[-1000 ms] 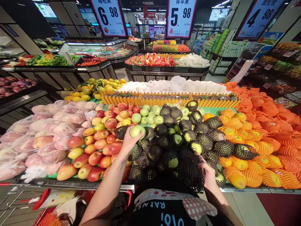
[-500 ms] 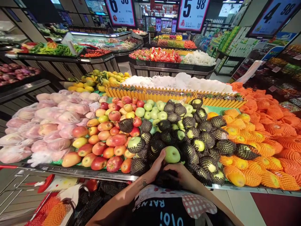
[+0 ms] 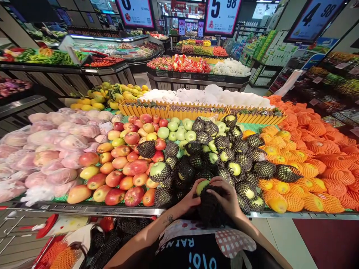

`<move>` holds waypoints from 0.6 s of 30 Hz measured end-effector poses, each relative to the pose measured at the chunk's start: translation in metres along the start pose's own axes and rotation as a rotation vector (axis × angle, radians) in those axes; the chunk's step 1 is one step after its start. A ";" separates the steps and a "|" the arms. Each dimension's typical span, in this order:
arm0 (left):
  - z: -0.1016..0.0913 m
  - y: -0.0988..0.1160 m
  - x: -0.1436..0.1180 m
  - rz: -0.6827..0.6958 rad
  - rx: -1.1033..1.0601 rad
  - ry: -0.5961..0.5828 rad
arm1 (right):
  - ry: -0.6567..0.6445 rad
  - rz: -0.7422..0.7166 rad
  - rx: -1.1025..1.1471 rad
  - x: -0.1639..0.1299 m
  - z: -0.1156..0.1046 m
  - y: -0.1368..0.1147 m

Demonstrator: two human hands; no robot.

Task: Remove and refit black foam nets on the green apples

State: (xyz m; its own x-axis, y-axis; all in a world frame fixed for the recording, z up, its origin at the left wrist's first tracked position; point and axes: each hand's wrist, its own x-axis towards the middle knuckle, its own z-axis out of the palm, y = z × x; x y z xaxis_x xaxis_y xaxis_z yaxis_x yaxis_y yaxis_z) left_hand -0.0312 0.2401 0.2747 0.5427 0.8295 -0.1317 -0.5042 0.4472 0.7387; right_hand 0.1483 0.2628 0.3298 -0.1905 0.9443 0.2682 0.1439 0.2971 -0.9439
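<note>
Both my hands meet at the front edge of the fruit display. My left hand and my right hand hold a green apple and a black foam net sleeve that covers its lower part. Only the apple's top shows. Around them lie several green apples in black nets, and bare green apples sit further back.
Red and yellow apples lie to the left, bagged fruit beyond them. Orange-netted fruit fills the right side. A yellow picket divider crosses the back. A cart with loose nets stands at lower left, below the metal display edge.
My left hand picked a green apple from the pile and brought it to the front. My right hand brought a black net to it, and the net now covers most of the apple.
</note>
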 end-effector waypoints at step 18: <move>-0.020 -0.012 -0.014 -0.027 0.121 -0.010 | -0.204 0.386 0.172 0.019 0.006 0.008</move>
State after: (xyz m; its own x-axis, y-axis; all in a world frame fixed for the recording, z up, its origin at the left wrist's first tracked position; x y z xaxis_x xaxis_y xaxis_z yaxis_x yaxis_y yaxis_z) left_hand -0.0458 0.2300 0.2544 0.5621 0.8140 -0.1467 -0.4047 0.4253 0.8095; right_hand 0.1405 0.2822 0.3261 -0.3438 0.9292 -0.1354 0.0823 -0.1138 -0.9901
